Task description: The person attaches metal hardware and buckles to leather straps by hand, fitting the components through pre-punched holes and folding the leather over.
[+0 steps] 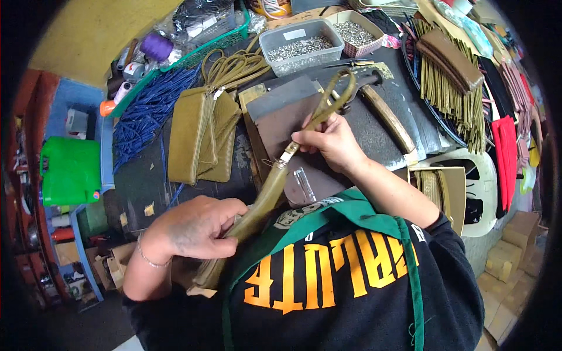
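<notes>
An olive woven zip pouch (263, 195) lies slantwise across the front of my body, its far end towards the bench. My left hand (202, 226) grips its near part between thumb and fingers. In my right hand (327, 138) is an olive looped wrist strap (333, 105), pinched just above the silver metal clasp (287, 154) that joins it to the pouch. Left of the pouch, a stack of similar olive pouches (191, 136) rests on the dark bench. A brown board (281, 127) lies beneath the strap end.
A wooden-handled hammer (388, 118) lies right of my right hand. Behind are a plastic tub of metal fittings (303, 48), a screwdriver (349, 63) and looped olive cords (232, 68). Blue strips (149, 105) lie left; olive strips and a brown pouch (452, 59) fill a round tray right.
</notes>
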The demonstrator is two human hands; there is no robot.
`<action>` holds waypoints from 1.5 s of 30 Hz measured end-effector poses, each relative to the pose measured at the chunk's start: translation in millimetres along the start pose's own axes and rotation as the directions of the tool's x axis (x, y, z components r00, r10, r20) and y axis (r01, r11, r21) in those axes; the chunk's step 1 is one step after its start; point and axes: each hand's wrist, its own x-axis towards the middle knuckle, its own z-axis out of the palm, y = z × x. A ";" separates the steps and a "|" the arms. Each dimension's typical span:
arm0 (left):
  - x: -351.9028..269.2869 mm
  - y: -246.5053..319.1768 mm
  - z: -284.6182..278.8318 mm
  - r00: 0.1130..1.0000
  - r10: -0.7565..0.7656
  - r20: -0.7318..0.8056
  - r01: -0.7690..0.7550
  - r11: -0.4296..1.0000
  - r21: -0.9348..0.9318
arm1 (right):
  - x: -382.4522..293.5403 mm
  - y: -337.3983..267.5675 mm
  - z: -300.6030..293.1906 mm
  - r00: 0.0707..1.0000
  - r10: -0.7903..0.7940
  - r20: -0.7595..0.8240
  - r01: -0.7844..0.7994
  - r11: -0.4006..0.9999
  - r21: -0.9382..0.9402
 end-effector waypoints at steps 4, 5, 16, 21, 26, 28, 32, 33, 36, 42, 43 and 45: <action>37.1 -57.9 -9.3 0.791 0.597 0.133 -0.497 0.754 -0.429 | -23.7 -5.4 5.7 0.996 0.022 -0.081 -0.025 0.999 -0.044; 62.7 -73.6 3.3 0.758 0.633 -0.153 -0.620 0.628 -0.471 | -26.6 -1.9 -1.5 0.995 0.006 -0.102 -0.019 0.992 -0.127; 93.9 -75.6 25.3 0.961 0.043 -0.272 -0.143 0.922 -0.359 | -20.2 -2.6 23.9 0.988 0.065 -0.143 -0.086 0.985 -0.149; 104.0 -101.3 44.5 0.959 0.139 -0.246 -0.282 0.399 -0.872 | -20.8 1.0 20.1 0.989 0.035 -0.142 -0.024 0.997 0.080; 104.6 -100.7 54.2 0.962 0.154 -0.227 -0.268 0.358 -0.895 | -21.9 0.5 21.0 0.987 0.075 -0.143 -0.071 0.997 0.036; 105.9 -101.2 51.2 0.956 0.147 -0.255 -0.294 0.466 -0.834 | -23.3 4.1 18.2 0.987 0.065 -0.144 -0.067 0.998 -0.007; 103.1 -96.4 48.8 0.949 0.103 -0.297 -0.293 0.630 -0.719 | -26.5 0.5 10.9 0.977 0.099 -0.190 -0.084 0.993 0.087; 102.1 -93.3 49.1 0.954 0.060 -0.295 -0.265 0.633 -0.728 | -25.7 -0.8 9.3 0.975 0.101 -0.198 -0.085 0.992 0.089; 106.2 -95.0 50.3 0.925 0.047 -0.378 -0.284 0.747 -0.602 | -23.0 -11.6 13.4 0.961 -0.076 -0.267 0.019 0.978 -0.206; 110.5 -96.6 55.8 0.905 -0.006 -0.425 -0.230 0.833 -0.502 | -18.7 0.3 12.5 0.929 -0.205 -0.307 0.065 0.910 -0.410; 111.8 -96.8 57.0 0.903 -0.041 -0.427 -0.195 0.848 -0.493 | -16.9 3.1 10.5 0.913 -0.266 -0.308 0.071 0.850 -0.523; 113.6 -92.6 55.9 0.912 -0.070 -0.405 -0.159 0.848 -0.506 | -12.4 0.2 6.8 0.889 -0.392 -0.235 0.089 0.653 -0.752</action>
